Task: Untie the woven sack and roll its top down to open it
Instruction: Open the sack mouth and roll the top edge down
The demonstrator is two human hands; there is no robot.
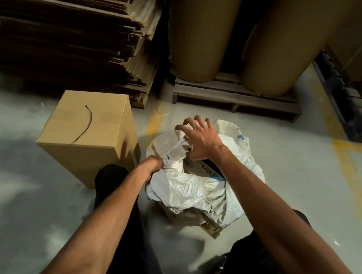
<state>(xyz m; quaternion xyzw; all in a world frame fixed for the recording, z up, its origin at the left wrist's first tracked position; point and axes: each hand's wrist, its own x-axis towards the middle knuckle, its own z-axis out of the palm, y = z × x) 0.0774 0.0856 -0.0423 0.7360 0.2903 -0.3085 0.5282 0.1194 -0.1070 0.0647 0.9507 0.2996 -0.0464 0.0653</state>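
Observation:
A white woven sack stands on the floor in front of me, its top crumpled and partly parted. Through the gap a white box printed "Viva" shows inside. My left hand is closed on the sack's left rim, its fingers buried in the fabric. My right hand lies on the far part of the top, thumb pinching a twisted bunch of cloth while the other fingers spread. A thin brown cord lies loose on the cardboard box to the left.
A closed cardboard box stands just left of the sack. Behind are stacked flat cardboard sheets, big brown paper rolls on a wooden pallet, and a dark pallet at right. Yellow floor lines cross the concrete.

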